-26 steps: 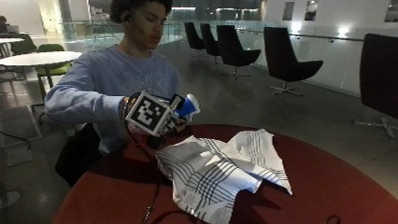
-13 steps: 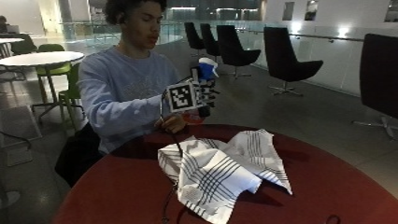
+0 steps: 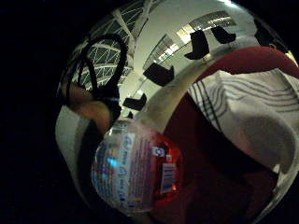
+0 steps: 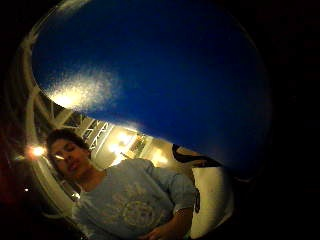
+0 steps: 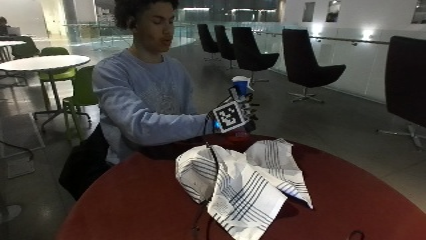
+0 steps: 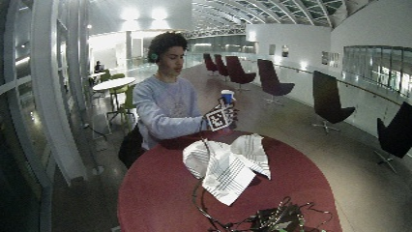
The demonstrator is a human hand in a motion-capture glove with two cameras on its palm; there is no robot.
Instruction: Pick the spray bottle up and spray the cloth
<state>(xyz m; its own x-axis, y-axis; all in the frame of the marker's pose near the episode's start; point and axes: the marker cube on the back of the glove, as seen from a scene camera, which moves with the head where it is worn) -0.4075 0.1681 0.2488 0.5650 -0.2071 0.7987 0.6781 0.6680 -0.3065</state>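
A person sits at a round red bench (image 5: 133,200). The gloved right hand (image 5: 236,112) is up in the air over the far edge of the bench w/ the spray bottle (image 5: 241,85) in it. The fingers (image 5: 247,107) curl round the bottle, and its blue top sticks up above the hand. The bottle is off the bench, upright, near the person's chest.

The cloth (image 5: 239,182) is white w/ dark stripes. It lies crumpled on the bench, in front of the hand & lower down, not touching the bottle.

The outside view shows the blue top and the hand but hides most of the bottle's body. The little finger side palm view shows what it hides: the clear body w/ a label & barcode, right up close to the palm (image 3: 133,168), w/ the red bench and the striped cloth (image 3: 243,112) past it. The thumb side palm view is mostly filled by the blue top (image 4: 165,75), v. close, and under it the person in a light blue top. The wide outside view shows the whole bench (image 6: 161,193), the cloth (image 6: 225,162) in the middle, and black chairs (image 6: 328,99) along the wall behind.
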